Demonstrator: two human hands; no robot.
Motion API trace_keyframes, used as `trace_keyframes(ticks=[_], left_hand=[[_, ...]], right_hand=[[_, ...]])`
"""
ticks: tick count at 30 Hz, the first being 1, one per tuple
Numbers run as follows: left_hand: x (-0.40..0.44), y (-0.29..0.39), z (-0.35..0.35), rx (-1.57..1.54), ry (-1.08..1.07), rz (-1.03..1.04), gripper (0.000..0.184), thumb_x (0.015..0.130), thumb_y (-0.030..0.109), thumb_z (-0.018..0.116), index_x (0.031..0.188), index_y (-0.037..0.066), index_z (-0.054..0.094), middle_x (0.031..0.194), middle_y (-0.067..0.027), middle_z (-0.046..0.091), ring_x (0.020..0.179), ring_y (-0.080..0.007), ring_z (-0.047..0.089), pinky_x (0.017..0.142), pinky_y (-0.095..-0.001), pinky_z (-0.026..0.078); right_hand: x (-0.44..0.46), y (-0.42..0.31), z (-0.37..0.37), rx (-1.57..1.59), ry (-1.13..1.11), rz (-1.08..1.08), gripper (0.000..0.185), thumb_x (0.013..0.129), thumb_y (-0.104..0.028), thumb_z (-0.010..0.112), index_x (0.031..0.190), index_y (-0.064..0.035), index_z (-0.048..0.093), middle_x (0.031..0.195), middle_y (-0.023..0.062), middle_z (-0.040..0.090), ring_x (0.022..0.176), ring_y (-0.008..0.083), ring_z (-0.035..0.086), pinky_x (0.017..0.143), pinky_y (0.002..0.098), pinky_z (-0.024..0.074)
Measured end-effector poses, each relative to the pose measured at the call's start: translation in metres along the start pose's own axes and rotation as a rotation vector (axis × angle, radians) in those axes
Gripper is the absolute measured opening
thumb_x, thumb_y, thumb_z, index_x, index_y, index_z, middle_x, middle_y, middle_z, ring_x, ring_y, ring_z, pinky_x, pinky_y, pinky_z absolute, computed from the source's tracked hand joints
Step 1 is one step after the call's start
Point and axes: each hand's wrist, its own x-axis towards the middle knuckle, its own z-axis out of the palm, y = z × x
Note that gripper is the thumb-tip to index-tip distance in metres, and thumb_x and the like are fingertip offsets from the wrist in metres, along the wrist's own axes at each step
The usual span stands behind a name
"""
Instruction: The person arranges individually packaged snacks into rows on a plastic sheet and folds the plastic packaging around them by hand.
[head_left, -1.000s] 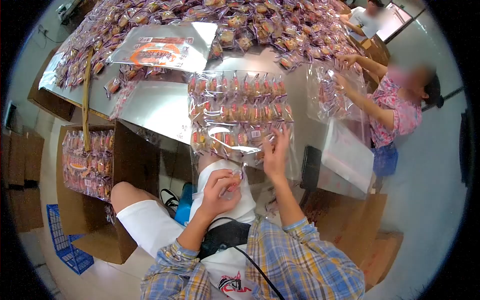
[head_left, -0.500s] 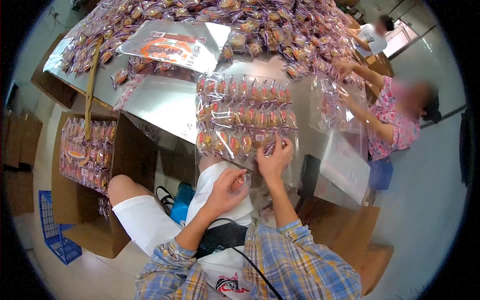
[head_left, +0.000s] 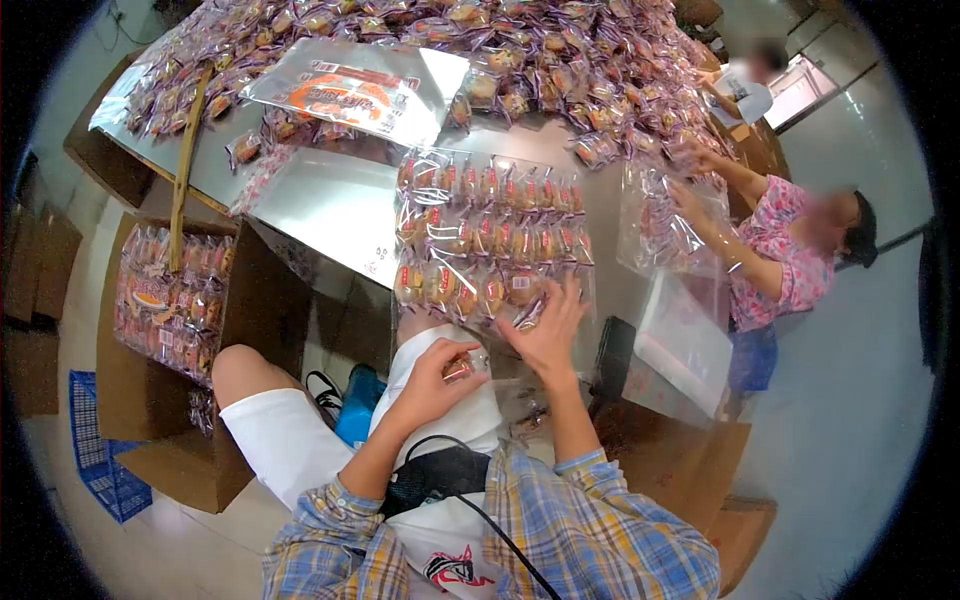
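A large clear plastic bag (head_left: pixel 490 160) lies at the table's near edge, filled with three rows of small individually wrapped cakes (head_left: pixel 488 237). My right hand (head_left: pixel 552 335) rests at the bag's near right corner, fingers spread over the plastic and the last cakes of the nearest row. Lower and to the left, above my knee, my left hand (head_left: pixel 432 380) is curled round one wrapped cake (head_left: pixel 462 368), only partly visible between the fingers.
Loose wrapped cakes (head_left: pixel 560 60) heap across the table's back. A printed bag (head_left: pixel 360 90) lies before them. At left stands a carton (head_left: pixel 265 330) holding a filled bag (head_left: pixel 165 295); at right lies a stack of clear bags (head_left: pixel 685 345). A co-worker in pink (head_left: pixel 790 235) handles another bag.
My right hand has spread its fingers and shifted slightly down at the bag's corner. My left hand has moved a little left with the wrapped cake. The co-worker's hands have moved slightly.
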Motion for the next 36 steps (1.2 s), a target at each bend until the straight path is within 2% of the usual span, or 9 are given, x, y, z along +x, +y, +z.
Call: trace_keyframes(ticks=[5, 8, 11, 14, 17, 20, 26, 32, 36], left_hand=[[0.001, -0.004, 0.004, -0.07, 0.029, -0.047, 0.048, 0.09, 0.018, 0.083, 0.131, -0.001, 0.068, 0.108, -0.0118, 0.069, 0.098, -0.0176, 0.068, 0.087, -0.0299, 0.056], [0.0, -0.005, 0.004, -0.114, 0.008, -0.13, 0.046, 0.091, 0.019, 0.082, 0.131, -0.001, 0.068, 0.114, -0.0141, 0.073, 0.103, -0.0183, 0.07, 0.089, -0.0299, 0.056], [0.0, -0.003, 0.003, -0.079, -0.003, -0.131, 0.045, 0.093, 0.019, 0.08, 0.131, -0.002, 0.068, 0.117, -0.0149, 0.074, 0.107, -0.0189, 0.071, 0.091, -0.0305, 0.056], [0.0, -0.004, 0.002, -0.097, 0.005, -0.13, 0.045, 0.094, 0.025, 0.08, 0.129, -0.001, 0.069, 0.118, -0.0146, 0.075, 0.109, -0.0193, 0.07, 0.094, -0.0325, 0.055], [0.001, -0.006, 0.004, -0.127, 0.012, -0.132, 0.046, 0.095, 0.028, 0.08, 0.128, -0.001, 0.07, 0.118, -0.0144, 0.075, 0.108, -0.0196, 0.069, 0.095, -0.0335, 0.054], [0.001, -0.008, 0.005, -0.111, 0.015, -0.133, 0.045, 0.095, 0.028, 0.08, 0.127, -0.001, 0.07, 0.117, -0.0144, 0.075, 0.107, -0.0198, 0.069, 0.095, -0.0335, 0.054], [0.003, -0.004, 0.007, -0.131, -0.01, -0.108, 0.046, 0.096, 0.028, 0.079, 0.13, -0.001, 0.069, 0.119, -0.015, 0.074, 0.108, -0.0206, 0.07, 0.094, -0.0343, 0.055], [0.018, 0.017, 0.005, 0.051, -0.078, -0.024, 0.047, 0.096, 0.026, 0.076, 0.133, -0.001, 0.066, 0.123, -0.0186, 0.071, 0.106, -0.0248, 0.071, 0.092, -0.0355, 0.056], [0.022, 0.015, 0.005, 0.1, -0.186, -0.06, 0.049, 0.096, 0.027, 0.075, 0.136, 0.002, 0.065, 0.127, -0.0201, 0.07, 0.107, -0.0296, 0.071, 0.09, -0.0372, 0.057]], right_hand=[[-0.004, 0.009, -0.003, 0.007, -0.041, 0.0, 0.101, 0.076, -0.056, 0.082, 0.152, -0.0026, 0.042, 0.135, 0.0234, 0.052, 0.134, 0.0452, 0.041, 0.113, 0.0632, 0.0288], [0.002, -0.011, -0.001, -0.111, 0.041, 0.134, 0.092, 0.076, -0.055, 0.082, 0.145, -0.0033, 0.05, 0.132, 0.0207, 0.055, 0.127, 0.042, 0.046, 0.105, 0.0579, 0.0346], [0.01, -0.006, 0.001, -0.122, -0.043, 0.173, 0.08, 0.078, -0.054, 0.082, 0.135, -0.0035, 0.058, 0.132, 0.0209, 0.054, 0.128, 0.0403, 0.046, 0.104, 0.058, 0.0347], [0.006, 0.012, 0.017, -0.144, 0.124, 0.075, 0.073, 0.079, -0.054, 0.083, 0.128, -0.0045, 0.062, 0.128, 0.0194, 0.057, 0.124, 0.0382, 0.05, 0.101, 0.0565, 0.0353], [0.007, 0.006, 0.004, 0.028, -0.029, 0.174, 0.075, 0.079, -0.055, 0.084, 0.13, -0.0051, 0.06, 0.123, 0.0172, 0.061, 0.121, 0.037, 0.054, 0.102, 0.0556, 0.0343], [-0.006, 0.006, 0.008, 0.003, 0.115, 0.074, 0.08, 0.078, -0.057, 0.085, 0.132, -0.0049, 0.059, 0.12, 0.0145, 0.064, 0.117, 0.0356, 0.056, 0.103, 0.055, 0.0328], [-0.01, 0.001, 0.014, -0.076, 0.26, 0.118, 0.092, 0.077, -0.059, 0.085, 0.143, -0.0028, 0.055, 0.121, 0.0143, 0.064, 0.12, 0.034, 0.055, 0.105, 0.0549, 0.0309], [-0.007, -0.003, 0.006, -0.121, 0.134, 0.149, 0.076, 0.085, -0.05, 0.078, 0.141, -0.0022, 0.059, 0.122, 0.0159, 0.064, 0.122, 0.0352, 0.053, 0.104, 0.0562, 0.0315], [-0.001, 0.006, 0.003, -0.137, -0.042, 0.337, 0.068, 0.092, -0.05, 0.068, 0.141, -0.0035, 0.06, 0.124, 0.0178, 0.065, 0.121, 0.0372, 0.056, 0.105, 0.0585, 0.0337]])
